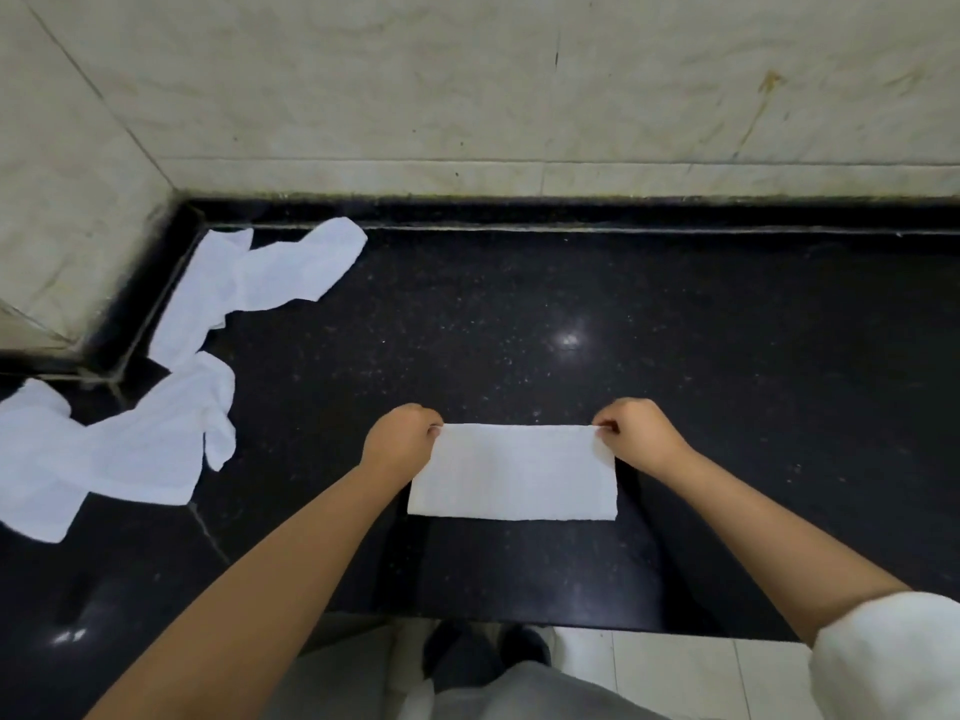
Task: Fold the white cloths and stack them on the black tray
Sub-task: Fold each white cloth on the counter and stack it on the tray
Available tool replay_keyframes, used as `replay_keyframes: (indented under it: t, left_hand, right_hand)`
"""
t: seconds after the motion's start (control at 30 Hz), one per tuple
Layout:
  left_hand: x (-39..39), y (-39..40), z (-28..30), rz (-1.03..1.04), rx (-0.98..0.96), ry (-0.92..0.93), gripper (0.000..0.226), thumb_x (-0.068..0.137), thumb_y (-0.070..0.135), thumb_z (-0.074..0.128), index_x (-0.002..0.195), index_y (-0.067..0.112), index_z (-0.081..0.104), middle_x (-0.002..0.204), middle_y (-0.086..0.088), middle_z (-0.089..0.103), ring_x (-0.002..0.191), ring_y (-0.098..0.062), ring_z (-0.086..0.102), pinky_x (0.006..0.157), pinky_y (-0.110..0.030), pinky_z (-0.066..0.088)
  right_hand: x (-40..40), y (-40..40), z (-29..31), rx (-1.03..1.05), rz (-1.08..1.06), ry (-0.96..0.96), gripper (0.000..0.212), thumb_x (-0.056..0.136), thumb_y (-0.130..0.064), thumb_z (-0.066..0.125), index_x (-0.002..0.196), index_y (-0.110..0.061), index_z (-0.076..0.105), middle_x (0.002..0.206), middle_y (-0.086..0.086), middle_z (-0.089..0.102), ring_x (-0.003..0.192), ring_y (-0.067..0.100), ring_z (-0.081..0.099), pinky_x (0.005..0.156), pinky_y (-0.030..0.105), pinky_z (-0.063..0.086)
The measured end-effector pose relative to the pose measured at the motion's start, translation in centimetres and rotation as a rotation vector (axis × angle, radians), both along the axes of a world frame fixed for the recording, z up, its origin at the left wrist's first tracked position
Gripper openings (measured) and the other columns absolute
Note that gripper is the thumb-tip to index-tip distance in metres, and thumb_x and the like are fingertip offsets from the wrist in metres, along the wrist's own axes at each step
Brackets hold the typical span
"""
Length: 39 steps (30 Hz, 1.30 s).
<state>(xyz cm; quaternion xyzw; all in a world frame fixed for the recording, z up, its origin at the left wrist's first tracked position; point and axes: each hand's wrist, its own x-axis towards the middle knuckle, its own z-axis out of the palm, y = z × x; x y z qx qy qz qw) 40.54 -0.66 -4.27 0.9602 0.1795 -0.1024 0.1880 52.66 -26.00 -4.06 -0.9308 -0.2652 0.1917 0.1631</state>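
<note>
Right now both hands are curled tight at the far corners of a folded white cloth [511,472]. The left hand [397,439] pinches the far left corner between thumb and fingertips, knuckles up; the right hand [636,433] does the same at the far right corner, and the far edge runs straight between them. The cloth is a neat rectangle, its near edge lying on the black speckled countertop [675,330], close to the counter's front edge.

Well off to the left, loose white cloths [130,449] sprawl unfolded in a rumpled heap, and another crumpled cloth [270,272] lies further back near the corner where the counter meets the pale marble wall [467,85]. A white sleeve [883,662] is pushed up the right arm. I can't see a black tray distinct from the dark counter.
</note>
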Motion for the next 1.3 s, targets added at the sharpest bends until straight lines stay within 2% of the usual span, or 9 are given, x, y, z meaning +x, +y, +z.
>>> replay_keyframes:
  t: [0.37, 0.57, 0.73, 0.87, 0.97, 1.07, 1.13, 1.23, 1.3]
  left_hand:
    - [1.0, 1.3, -2.2, -0.098, 0.024, 0.003, 0.025, 0.095, 0.016, 0.046, 0.113, 0.011, 0.063, 0.114, -0.006, 0.060, 0.104, -0.018, 0.054, 0.085, -0.025, 0.043]
    - [1.3, 1.7, -2.1, -0.122, -0.033, 0.018, 0.022, 0.094, 0.013, 0.048, 0.112, 0.007, 0.059, 0.112, -0.009, 0.056, 0.099, -0.020, 0.055, 0.082, -0.024, 0.042]
    - [1.9, 2.4, -0.1, -0.274, -0.037, 0.029, 0.031, 0.096, 0.012, 0.043, 0.121, 0.008, 0.060, 0.107, -0.010, 0.049, 0.095, -0.017, 0.049, 0.083, -0.023, 0.041]
    - [3.6, 3.6, 5.0, -0.349, 0.057, -0.240, 0.020, 0.087, 0.005, 0.056, 0.102, 0.004, 0.069, 0.092, -0.018, 0.054, 0.089, -0.033, 0.054, 0.075, -0.035, 0.046]
    - [3.5, 3.9, 7.3, -0.436, 0.174, -0.523, 0.011, 0.073, -0.002, 0.071, 0.084, -0.001, 0.071, 0.076, -0.018, 0.057, 0.068, -0.035, 0.057, 0.052, -0.036, 0.052]
    - [2.2, 3.1, 5.7, -0.518, 0.237, -0.581, 0.012, 0.078, 0.006, 0.058, 0.072, 0.002, 0.068, 0.073, -0.015, 0.058, 0.068, -0.029, 0.051, 0.045, -0.031, 0.047]
    - [0.8, 2.3, 2.9, -0.624, 0.262, -0.466, 0.016, 0.071, 0.010, 0.053, 0.064, 0.007, 0.067, 0.071, -0.011, 0.061, 0.066, -0.025, 0.050, 0.045, -0.027, 0.044]
    - [-1.5, 0.9, -1.1, -0.784, 0.331, -0.134, 0.011, 0.054, 0.012, 0.075, 0.056, 0.014, 0.064, 0.062, -0.002, 0.062, 0.055, -0.021, 0.059, 0.046, -0.023, 0.043]
    - [-2.0, 0.4, -1.0, -0.813, 0.298, 0.066, 0.010, 0.074, 0.022, 0.069, 0.079, 0.013, 0.067, 0.085, -0.004, 0.065, 0.080, -0.024, 0.063, 0.064, -0.031, 0.048]
  right_hand:
    - [-0.1, 0.7, -2.3, -0.046, 0.035, 0.010, 0.032, 0.092, -0.006, 0.045, 0.121, -0.005, 0.058, 0.117, 0.011, 0.053, 0.103, 0.026, 0.055, 0.085, 0.029, 0.046]
    - [0.2, 0.5, -2.1, -0.182, 0.180, 0.024, 0.026, 0.093, -0.011, 0.042, 0.109, -0.003, 0.060, 0.104, 0.008, 0.047, 0.081, 0.017, 0.044, 0.077, 0.032, 0.045]
    - [0.8, 0.6, 0.4, -0.158, 0.216, -0.001, 0.024, 0.091, -0.011, 0.046, 0.106, -0.002, 0.062, 0.111, 0.012, 0.051, 0.093, 0.026, 0.055, 0.083, 0.036, 0.048]
    - [1.8, 0.3, 4.6, 0.104, 0.106, -0.292, 0.010, 0.082, -0.001, 0.058, 0.089, 0.002, 0.065, 0.094, 0.019, 0.060, 0.085, 0.034, 0.061, 0.074, 0.036, 0.049]
    - [0.9, -0.5, 5.9, 0.279, 0.048, -0.503, 0.009, 0.072, 0.007, 0.069, 0.079, 0.002, 0.065, 0.082, 0.019, 0.064, 0.073, 0.033, 0.062, 0.067, 0.035, 0.053]
    - [-1.0, -1.2, 3.4, 0.296, -0.008, -0.511, 0.011, 0.068, 0.010, 0.068, 0.074, 0.001, 0.065, 0.079, 0.017, 0.063, 0.069, 0.034, 0.061, 0.063, 0.034, 0.052]
    - [-2.9, -1.7, 0.4, 0.216, -0.054, -0.433, 0.018, 0.060, 0.012, 0.071, 0.070, -0.002, 0.065, 0.076, 0.016, 0.063, 0.064, 0.034, 0.060, 0.058, 0.035, 0.053]
    - [-6.1, -2.2, -2.7, 0.038, -0.065, -0.332, 0.020, 0.054, 0.002, 0.080, 0.065, -0.011, 0.068, 0.075, 0.008, 0.066, 0.067, 0.032, 0.065, 0.060, 0.038, 0.052]
    - [-7.1, -2.4, -3.0, -0.050, -0.087, -0.341, 0.009, 0.071, -0.020, 0.067, 0.064, -0.017, 0.071, 0.078, 0.002, 0.067, 0.080, 0.029, 0.068, 0.071, 0.043, 0.051]
